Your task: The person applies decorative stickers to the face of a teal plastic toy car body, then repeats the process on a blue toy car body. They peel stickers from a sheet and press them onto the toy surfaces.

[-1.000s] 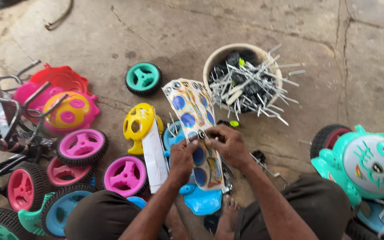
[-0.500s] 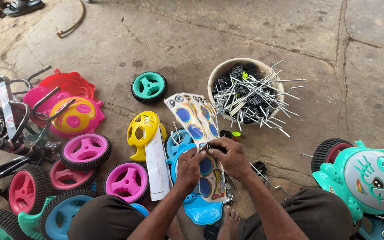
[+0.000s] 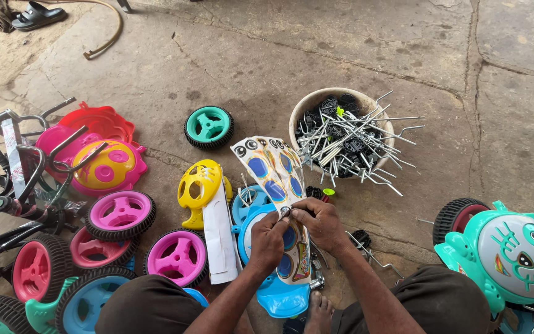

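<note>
Both hands pinch the sticker sheet at centre frame: left hand and right hand side by side (fingers clenched), sheet's long axis running toward upper left

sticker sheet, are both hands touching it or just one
Touching, both. The head view shows the left hand and right hand pinching the sticker sheet near its middle, fingers meeting on it.

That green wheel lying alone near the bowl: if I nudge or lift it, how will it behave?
The green wheel lies flat on the concrete floor, so a nudge should slide it, not roll it. Its treaded black tyre may drag. It looks like hollow plastic, probably light and stiff. Stood on edge, it would likely roll.
</note>
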The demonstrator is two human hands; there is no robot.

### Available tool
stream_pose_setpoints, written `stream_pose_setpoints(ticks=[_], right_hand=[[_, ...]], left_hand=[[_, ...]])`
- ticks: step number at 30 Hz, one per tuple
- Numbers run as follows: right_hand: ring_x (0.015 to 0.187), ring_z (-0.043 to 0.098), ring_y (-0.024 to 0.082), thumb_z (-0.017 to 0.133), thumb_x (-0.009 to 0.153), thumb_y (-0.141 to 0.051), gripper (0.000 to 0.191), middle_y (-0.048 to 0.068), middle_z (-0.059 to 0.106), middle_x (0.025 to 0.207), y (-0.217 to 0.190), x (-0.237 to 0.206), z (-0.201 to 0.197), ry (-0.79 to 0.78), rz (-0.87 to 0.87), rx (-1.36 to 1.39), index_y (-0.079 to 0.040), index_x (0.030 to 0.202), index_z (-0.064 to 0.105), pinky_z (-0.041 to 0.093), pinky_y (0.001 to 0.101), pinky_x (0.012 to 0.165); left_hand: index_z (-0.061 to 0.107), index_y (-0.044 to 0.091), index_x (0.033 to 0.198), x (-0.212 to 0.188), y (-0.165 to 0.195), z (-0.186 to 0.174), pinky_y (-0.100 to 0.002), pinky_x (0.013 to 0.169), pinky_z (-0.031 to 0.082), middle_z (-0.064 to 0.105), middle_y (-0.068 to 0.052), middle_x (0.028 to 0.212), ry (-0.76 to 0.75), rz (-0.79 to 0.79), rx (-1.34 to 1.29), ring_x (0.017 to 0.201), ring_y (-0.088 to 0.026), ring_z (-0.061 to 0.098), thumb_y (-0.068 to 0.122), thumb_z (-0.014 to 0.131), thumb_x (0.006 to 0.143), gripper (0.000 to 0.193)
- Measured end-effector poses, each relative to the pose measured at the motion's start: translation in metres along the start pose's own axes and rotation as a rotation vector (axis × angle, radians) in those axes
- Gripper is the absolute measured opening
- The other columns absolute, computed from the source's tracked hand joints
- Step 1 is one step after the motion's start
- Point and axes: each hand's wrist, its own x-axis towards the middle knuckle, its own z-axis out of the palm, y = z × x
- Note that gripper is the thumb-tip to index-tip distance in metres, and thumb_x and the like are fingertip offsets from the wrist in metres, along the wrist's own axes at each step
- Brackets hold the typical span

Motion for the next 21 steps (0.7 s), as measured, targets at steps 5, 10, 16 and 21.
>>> stream_pose_setpoints(ticks=[5, 10, 16, 21], right_hand=[[0.084, 0.07, 0.012, 0.062, 0.095, -0.017, 0.022, 0.006, 0.076, 0.094, 0.008, 0.001, 0.004, 0.011, 0.053, -0.018, -0.002, 0.104, 0.075, 0.058, 0.028, 0.078], [0.081, 0.069, 0.012, 0.06, 0.098, -0.019, 0.025, 0.007, 0.076, 0.09, 0.008, 0.001, 0.005, 0.033, 0.143, 0.005, 0.0, 0.104, 0.074, 0.057, 0.0288, 0.076], [0.089, 0.07, 0.012, 0.067, 0.09, -0.014, 0.023, 0.005, 0.076, 0.098, -0.001, -0.001, 0.009, 0.002, 0.078, 0.093, -0.001, 0.108, 0.073, 0.057, 0.0273, 0.08], [0.093, 0.072, 0.013, 0.076, 0.083, -0.007, 0.025, 0.006, 0.075, 0.102, -0.011, -0.006, 0.016, 0.012, -0.106, 0.044, -0.002, 0.108, 0.074, 0.059, 0.028, 0.084]], left_hand=[[0.067, -0.003, 0.086, -0.004, -0.003, 0.005, -0.029, 0.058, 0.045, 0.061, -0.004, 0.072, 0.056, -0.01, 0.103, 0.065, -0.008, 0.053, 0.012, 0.059, 0.097, 0.02], [0.071, -0.002, 0.091, -0.003, 0.0, 0.005, -0.029, 0.057, 0.047, 0.063, -0.004, 0.073, 0.04, -0.112, -0.068, 0.063, -0.008, 0.056, 0.015, 0.056, 0.098, 0.024], [0.074, 0.005, 0.099, -0.002, 0.01, 0.001, -0.022, 0.063, 0.052, 0.071, -0.002, 0.082, 0.062, -0.206, -0.21, 0.07, -0.005, 0.063, 0.015, 0.057, 0.094, 0.021], [0.072, -0.003, 0.097, 0.007, 0.018, -0.006, -0.03, 0.061, 0.052, 0.071, -0.008, 0.081, 0.102, -0.29, -0.378, 0.067, -0.012, 0.063, 0.022, 0.065, 0.098, 0.026]])
